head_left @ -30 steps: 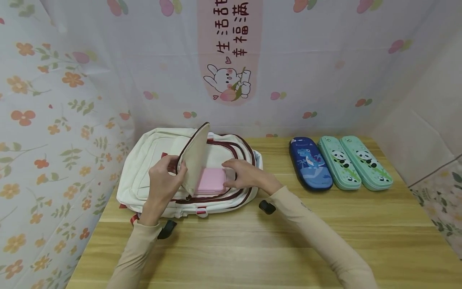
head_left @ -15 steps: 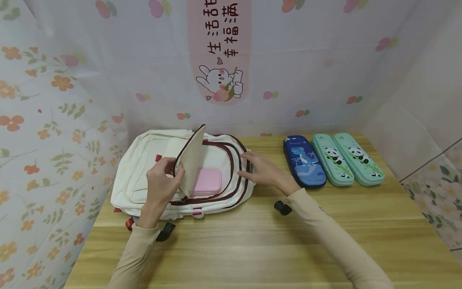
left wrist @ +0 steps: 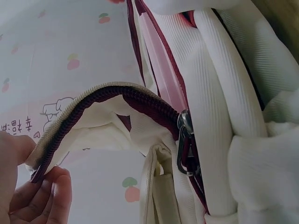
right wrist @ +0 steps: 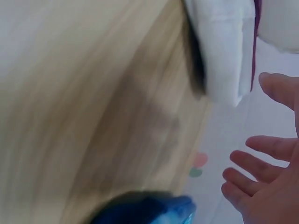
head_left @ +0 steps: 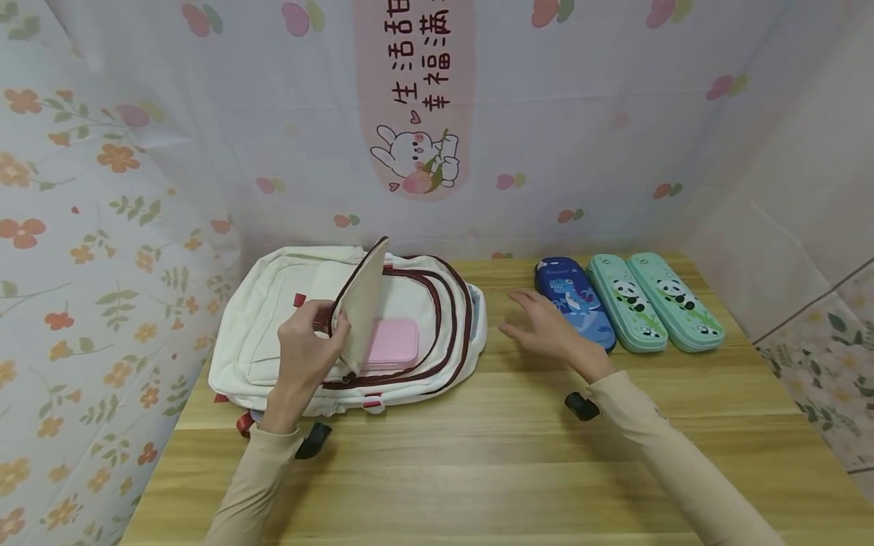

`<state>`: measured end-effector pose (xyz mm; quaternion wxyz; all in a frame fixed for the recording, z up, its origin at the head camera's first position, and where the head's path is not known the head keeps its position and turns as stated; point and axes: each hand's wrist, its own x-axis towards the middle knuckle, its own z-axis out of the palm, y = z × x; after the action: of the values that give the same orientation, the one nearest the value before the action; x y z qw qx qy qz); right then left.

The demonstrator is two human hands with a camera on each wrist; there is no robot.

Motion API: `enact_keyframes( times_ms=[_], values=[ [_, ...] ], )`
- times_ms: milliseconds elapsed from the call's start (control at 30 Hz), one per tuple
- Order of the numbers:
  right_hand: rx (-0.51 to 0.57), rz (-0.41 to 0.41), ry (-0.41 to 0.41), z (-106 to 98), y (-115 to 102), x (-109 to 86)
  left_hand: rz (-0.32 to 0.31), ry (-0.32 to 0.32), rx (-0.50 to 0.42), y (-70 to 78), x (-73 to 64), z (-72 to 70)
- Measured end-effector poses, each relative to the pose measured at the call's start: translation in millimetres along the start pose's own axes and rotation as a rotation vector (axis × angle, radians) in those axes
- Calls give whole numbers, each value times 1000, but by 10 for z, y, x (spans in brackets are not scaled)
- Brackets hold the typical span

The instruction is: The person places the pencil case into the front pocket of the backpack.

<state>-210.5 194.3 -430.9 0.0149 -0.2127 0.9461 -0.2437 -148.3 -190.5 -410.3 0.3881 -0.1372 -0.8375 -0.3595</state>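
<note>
Lying flat: cream backpack (head_left: pixel 266 326), maroon-zipped, flap (head_left: pixel 363 311) raised, pink case (head_left: pixel 394 343) inside.

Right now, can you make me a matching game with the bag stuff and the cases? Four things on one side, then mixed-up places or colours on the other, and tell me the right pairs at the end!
Things:
1. Pink case
2. Dinosaur case
3. Two panda cases
4. Left fingers

Places, colours and states:
A. Pale green, lying side by side
B. Pinching the raised flap
C. In the opened part of the white backpack
D. Dark blue, lying on the table

Right pairs:
1-C
2-D
3-A
4-B
</note>
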Motion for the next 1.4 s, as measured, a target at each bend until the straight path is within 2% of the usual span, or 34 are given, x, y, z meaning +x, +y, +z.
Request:
enact_keyframes(
  times_ms=[267,500,733,900,1067,1233,1400],
  values=[
    [-24,67,31,-47,237,-194,-1,0,8,-15,-26,-26],
    [-87,177,41,-79,430,-341,8,-3,16,-26,-22,-25],
    [-138,288,37,-90,536,-417,6,-10,3,-18,-18,-2],
    [-180,394,58,-80,531,-472,1,-19,9,-17,-11,9],
    [-229,478,31,-100,490,-490,4,-12,2,-20,-8,27],
    [-189,562,19,-119,490,-518,-3,-23,3,-15,-6,31],
    [-156,590,4,-134,498,-542,-10,-26,-2,-14,-17,32]
  ],
)
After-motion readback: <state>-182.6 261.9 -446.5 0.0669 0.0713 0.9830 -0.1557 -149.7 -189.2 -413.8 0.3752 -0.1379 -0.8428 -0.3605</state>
